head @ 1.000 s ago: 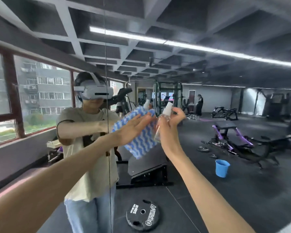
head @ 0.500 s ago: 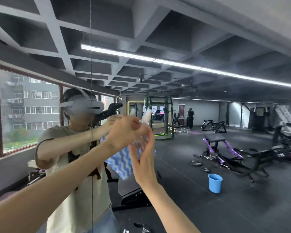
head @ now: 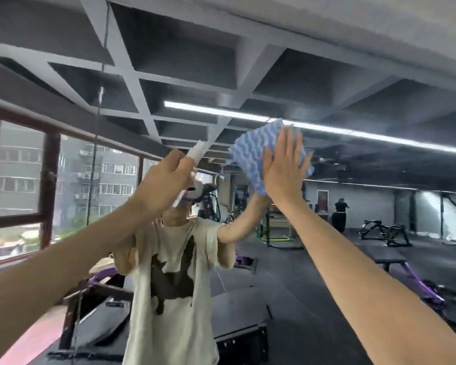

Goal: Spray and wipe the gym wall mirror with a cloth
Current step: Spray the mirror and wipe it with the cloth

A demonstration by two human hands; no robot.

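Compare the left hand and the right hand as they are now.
The left hand curls round the spray bottle; the right hand lies flat, fingers straight, on the blue-and-white cloth. The right hand reaches higher than the left hand. The right hand presses its cloth against the mirror; the left hand touches only the bottle. Both are raised high before the mirror.

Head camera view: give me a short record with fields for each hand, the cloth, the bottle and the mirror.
Left hand: grips white-capped spray bottle, held raised
Right hand: flat, fingers straight, pressing blue-and-white wavy-striped cloth against gym wall mirror
Cloth position: high on the glass, above the reflected head
Spray direction: cannot tell
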